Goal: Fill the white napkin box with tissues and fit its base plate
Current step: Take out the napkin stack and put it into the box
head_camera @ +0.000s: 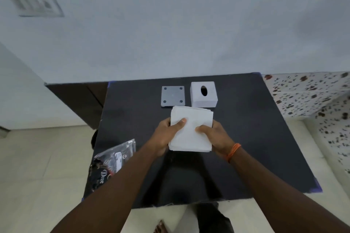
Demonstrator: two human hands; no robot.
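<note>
I am seeing the left hand point(166, 134) and the right hand point(216, 136) gripping a white stack of paper tissues point(191, 130) above the black square table point(255, 147), fingers clamped on its sides. Near the far edge are sitting the white napkin box point(203, 94) and, beside it, the grey square base plate point(173, 96). At the left edge, a clear plastic packet point(113, 159) is reading "Dove".

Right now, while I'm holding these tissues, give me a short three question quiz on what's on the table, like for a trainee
1. True or false: both hands grip the tissue stack.
2. Which lies to the left of the white napkin box? A) the base plate B) the plastic packet C) nothing
3. Fill in: the box's oval opening faces ____.

Key:
1. True: the left hand and right hand hold its sides.
2. A, side by side, apart; the packet lies at the table's near left edge.
3. Up.
</note>
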